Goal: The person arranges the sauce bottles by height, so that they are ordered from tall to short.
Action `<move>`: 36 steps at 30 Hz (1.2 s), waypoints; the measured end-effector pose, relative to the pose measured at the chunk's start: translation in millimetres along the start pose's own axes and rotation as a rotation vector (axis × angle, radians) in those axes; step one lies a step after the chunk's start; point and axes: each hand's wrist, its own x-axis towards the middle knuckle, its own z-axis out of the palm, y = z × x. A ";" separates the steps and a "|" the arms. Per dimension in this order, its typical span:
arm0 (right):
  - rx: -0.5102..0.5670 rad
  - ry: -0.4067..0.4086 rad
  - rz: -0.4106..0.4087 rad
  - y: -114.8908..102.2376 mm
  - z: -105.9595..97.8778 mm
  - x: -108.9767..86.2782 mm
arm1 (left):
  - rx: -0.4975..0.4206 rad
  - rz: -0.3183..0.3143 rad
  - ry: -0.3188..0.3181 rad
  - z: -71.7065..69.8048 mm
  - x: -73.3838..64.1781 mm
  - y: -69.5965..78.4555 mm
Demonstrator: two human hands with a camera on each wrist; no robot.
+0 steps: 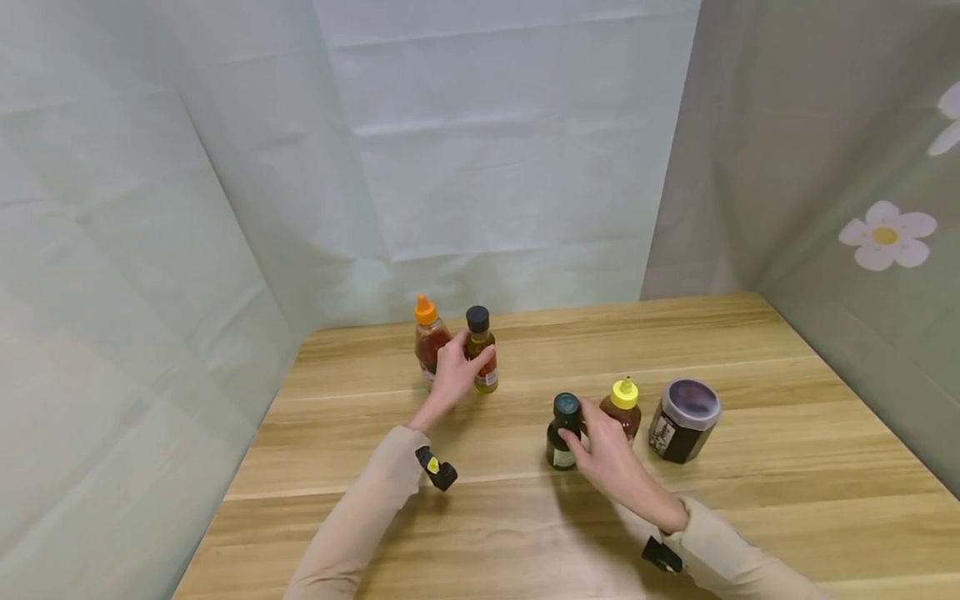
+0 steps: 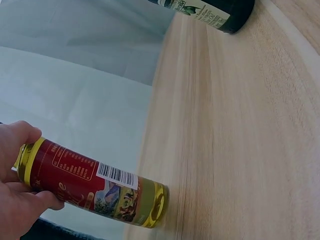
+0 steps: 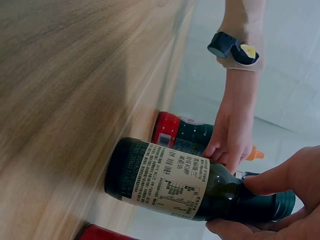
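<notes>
My left hand (image 1: pixel 452 372) grips an oil bottle (image 1: pixel 487 380) near its neck, at the back left of the table. This bottle has a black cap, yellow contents and a dark red label, seen close in the left wrist view. Just left of it stands a squeeze bottle (image 1: pixel 431 340) with an orange cap and red sauce, partly behind my left hand. My right hand (image 1: pixel 613 454) holds a dark green glass bottle (image 1: pixel 558 446) by the neck; its cream label (image 3: pixel 172 180) faces the right wrist camera. The base of the green bottle is close over the wood.
A brown squeeze bottle (image 1: pixel 625 408) with a yellow cap stands right behind my right hand, partly covered by it. Farther right is a wide dark jar (image 1: pixel 684 421) with a pale-rimmed lid. Fabric curtains (image 1: pixel 510 150) hang along the back and sides of the wooden table (image 1: pixel 300 467).
</notes>
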 end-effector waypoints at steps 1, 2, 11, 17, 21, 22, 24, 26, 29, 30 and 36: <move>-0.001 0.003 -0.002 -0.3 0.2 0.2 | 0.000 0.003 0.002 -0.1 -0.1 0.1; 0.000 0.005 -0.003 -0.5 0.4 0.2 | 0.001 0.009 0.002 -0.1 0.3 -0.5; 0.006 0.002 -0.003 0.9 1.9 -1.2 | -0.003 -0.022 -0.005 0.6 2.5 -3.1; 0.004 0.013 -0.014 2.1 2.6 0.5 | 0.025 -0.048 -0.028 0.4 4.8 -1.1; 0.004 0.013 -0.018 2.7 2.4 1.9 | 0.044 -0.051 -0.032 -0.3 5.4 0.5; 0.005 0.012 -0.019 2.6 2.1 2.1 | 0.048 -0.051 -0.033 -0.5 5.2 0.8; 0.005 0.010 -0.018 3.1 2.0 2.5 | 0.057 -0.046 -0.032 -0.7 5.1 0.9; 0.003 0.009 -0.019 4.0 2.0 2.9 | 0.066 -0.047 -0.033 -1.0 4.9 1.3; -0.004 0.008 -0.020 5.6 1.6 3.3 | 0.072 -0.040 -0.041 -1.0 4.9 2.3; -0.007 0.008 -0.021 6.2 1.5 3.5 | 0.072 -0.036 -0.044 -1.0 4.9 2.7; -0.011 0.007 -0.026 7.5 1.4 5.2 | 0.100 0.014 -0.021 -3.3 3.9 3.8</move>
